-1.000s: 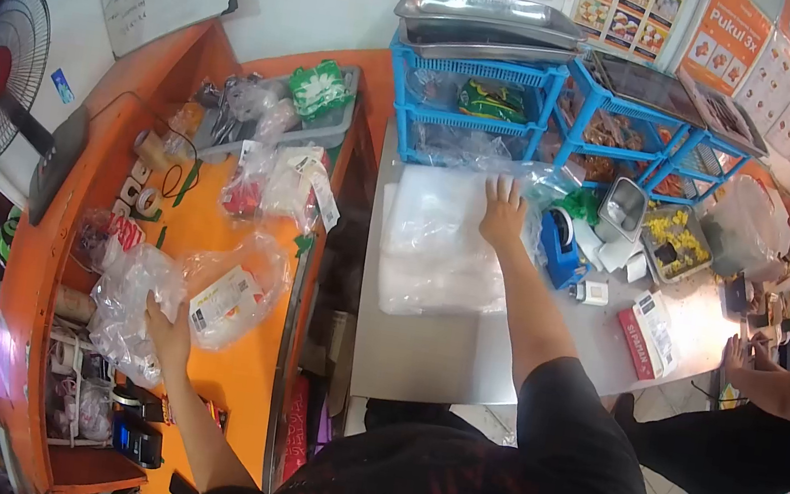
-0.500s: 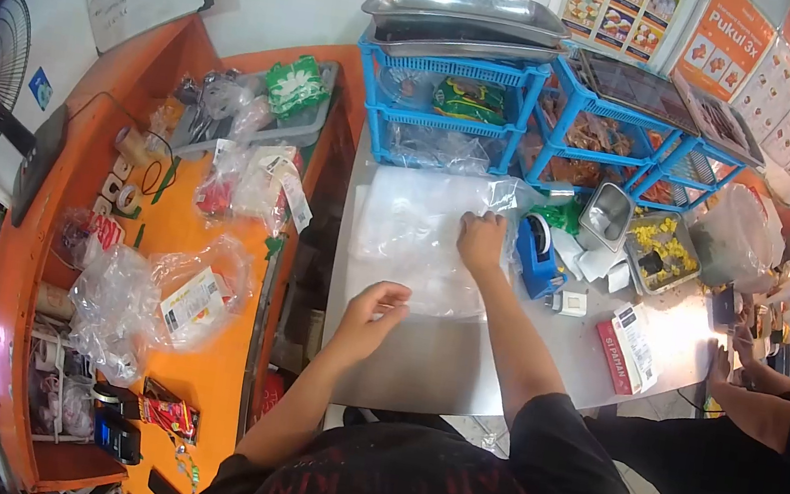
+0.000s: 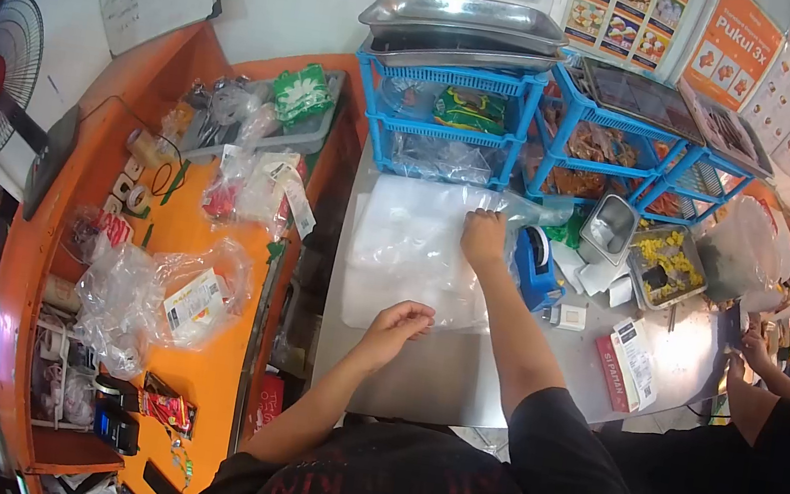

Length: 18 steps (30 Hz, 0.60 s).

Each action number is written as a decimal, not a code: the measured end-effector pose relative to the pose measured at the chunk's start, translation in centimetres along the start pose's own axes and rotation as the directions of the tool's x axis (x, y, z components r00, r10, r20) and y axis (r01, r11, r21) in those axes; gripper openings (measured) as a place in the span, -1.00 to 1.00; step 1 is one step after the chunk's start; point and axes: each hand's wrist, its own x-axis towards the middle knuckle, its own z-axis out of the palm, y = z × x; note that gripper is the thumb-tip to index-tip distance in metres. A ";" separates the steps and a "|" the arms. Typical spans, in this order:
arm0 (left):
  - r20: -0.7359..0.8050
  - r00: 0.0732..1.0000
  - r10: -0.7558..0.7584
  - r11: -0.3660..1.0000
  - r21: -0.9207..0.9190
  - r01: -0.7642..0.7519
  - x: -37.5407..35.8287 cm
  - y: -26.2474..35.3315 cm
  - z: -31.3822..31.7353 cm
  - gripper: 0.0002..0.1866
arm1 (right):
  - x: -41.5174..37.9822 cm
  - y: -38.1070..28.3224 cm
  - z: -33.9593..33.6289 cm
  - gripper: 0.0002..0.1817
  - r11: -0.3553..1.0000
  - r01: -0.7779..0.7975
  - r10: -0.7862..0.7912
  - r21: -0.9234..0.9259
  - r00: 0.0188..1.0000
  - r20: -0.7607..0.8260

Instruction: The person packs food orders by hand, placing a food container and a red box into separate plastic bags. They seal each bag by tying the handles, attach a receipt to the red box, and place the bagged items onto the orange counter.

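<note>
A stack of clear plastic bags (image 3: 407, 234) lies flat on the metal table in front of me. My right hand (image 3: 484, 236) is closed at its right side, fingers curled down and gripping the plastic. By the near edge of the stack is my left hand (image 3: 401, 326), its fingers loosely extended to the right and apart from the thumb, with nothing visible in it. Just right of my right hand stands a blue tape dispenser (image 3: 538, 267). The fingertips of my right hand are partly hidden from view.
Blue shelf racks (image 3: 441, 132) with metal trays (image 3: 462, 22) stand behind. To the right are a yellow-filled metal tray (image 3: 665, 265), a red-and-white box (image 3: 628, 366) and another person's hands (image 3: 754, 348). An orange counter (image 3: 186, 369) with plastic bags runs along the left.
My left hand has moved slightly right along the near edge of the plastic. My right hand stays closed at the bags' right side. The camera view has shifted a little.
</note>
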 end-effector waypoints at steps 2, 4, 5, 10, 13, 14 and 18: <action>-0.077 0.995 -0.055 0.998 -0.037 0.052 -0.4 -0.3 -1.1 -0.71 | -0.5 -1.8 -2.5 -0.96 0.995 -0.037 0.046 0.092 0.994 -0.095; -0.092 0.991 -0.101 0.990 -0.104 0.092 -0.2 -0.5 -2.0 -0.68 | -2.0 -4.0 -5.4 -0.96 0.980 -0.068 0.101 0.185 0.979 -0.175; -0.098 0.984 -0.150 0.976 -0.174 0.131 -0.2 -0.6 -2.1 -0.65 | -3.3 -4.9 -6.7 -0.97 0.972 0.016 0.038 0.234 0.974 -0.224; -0.135 0.988 0.071 0.992 -0.096 -0.084 3.1 -1.3 0.0 -0.43 | -8.5 -7.4 -8.2 -0.96 0.874 0.094 0.050 0.478 0.958 -0.281; -0.007 0.972 0.235 0.698 0.697 -0.164 4.9 -3.1 -0.8 -0.24 | -5.5 -3.4 -8.4 -0.97 0.930 0.046 0.124 0.365 0.895 -0.429; 0.153 0.968 0.200 0.140 0.973 -0.183 5.0 -3.5 -1.0 -0.16 | -3.2 -1.0 -8.2 -0.97 0.955 0.068 0.091 0.288 0.859 -0.504; 0.101 0.974 0.205 0.167 0.976 -0.137 4.7 -3.7 0.3 -0.11 | 5.4 5.7 -11.7 -0.81 0.786 -0.046 0.179 0.617 0.971 -0.156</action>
